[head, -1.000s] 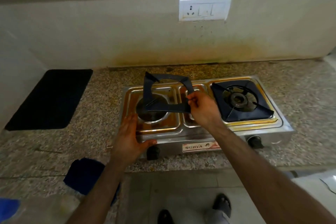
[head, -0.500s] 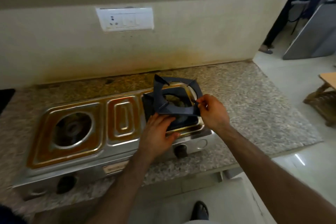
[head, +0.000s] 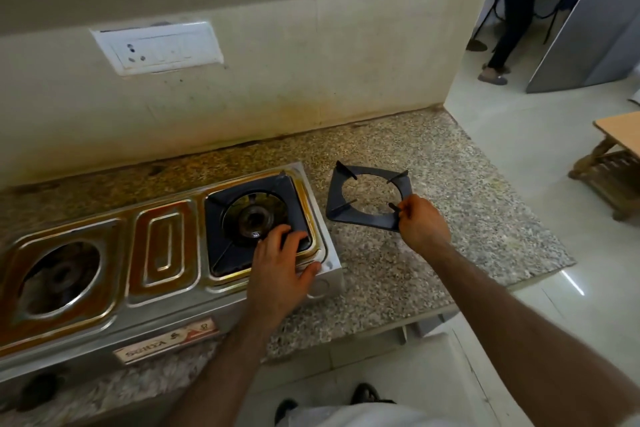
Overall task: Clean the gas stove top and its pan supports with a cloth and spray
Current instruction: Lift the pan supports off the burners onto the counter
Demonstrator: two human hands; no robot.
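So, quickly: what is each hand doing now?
Left hand: open, resting on the right pan support.
Right hand: pinching the removed pan support on the counter.

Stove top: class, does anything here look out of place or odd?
Yes. One pan support sits on the granite counter beside the stove, pinched by the right hand, leaving the left burner bare. Brown staining rims the stove's recesses.

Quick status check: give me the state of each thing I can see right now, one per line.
Removed pan support: off the stove, on the countertop, right hand pinching its near corner.
Right pan support: seated on its burner, left hand resting on its near corner.
Left burner: bare, no support.
Stove top: brown-stained, uncleaned.
Wall switch board: mounted, nothing plugged in.
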